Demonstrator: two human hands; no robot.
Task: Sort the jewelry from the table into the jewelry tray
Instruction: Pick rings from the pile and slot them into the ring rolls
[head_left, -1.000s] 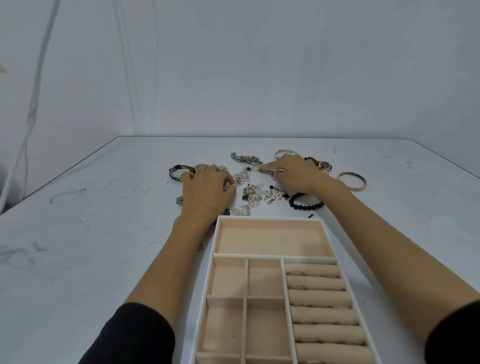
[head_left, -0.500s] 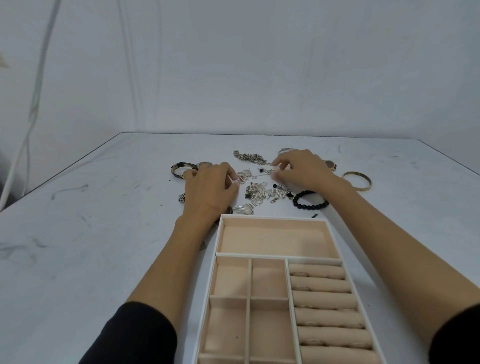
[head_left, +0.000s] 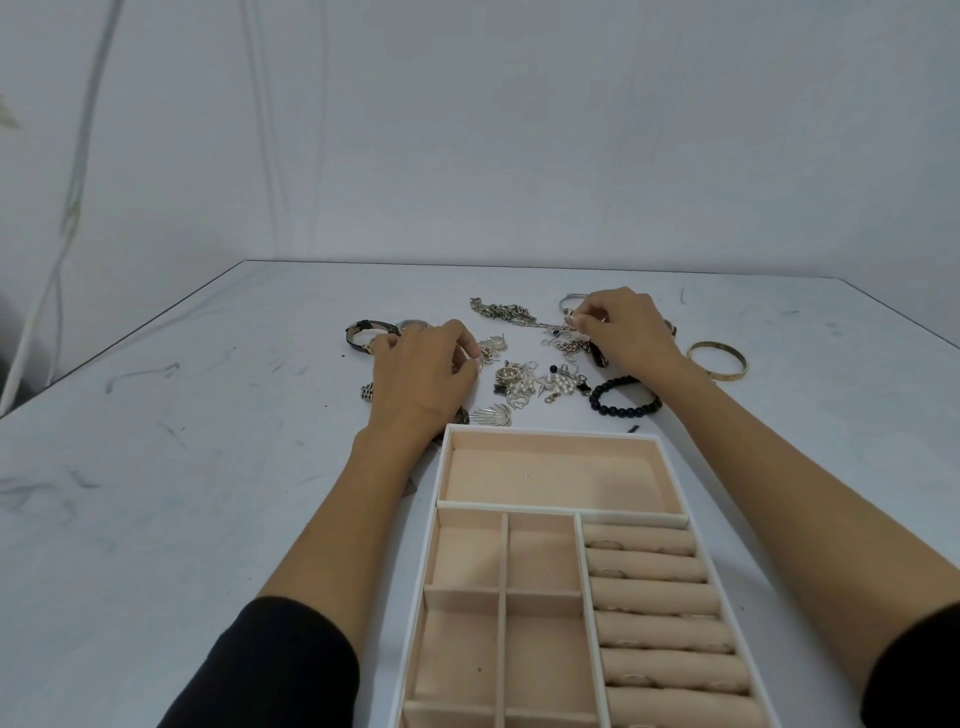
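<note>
Jewelry pile — loose on the bench beyond the jewelry tray. Right hand pinches a silver chain; left hand curled at the pile, grip unclear. Risk — the tangled chain probably drags neighbours.

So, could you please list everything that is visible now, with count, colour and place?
table: one, white-grey, under everything
jewelry tray: one, white and beige, nearest
rings: several, metallic, tray's right rolls
chain: one, silver, far centre
fan earrings: two, silver, near left hand
small pieces: pile, silver and pearl, centre
bead bracelet: one, black, beside right wrist
bangle: one, gold, far right
strap: one, black, far left
left hand: one, curled over jewelry
right hand: one, pinching the chain's end
</note>
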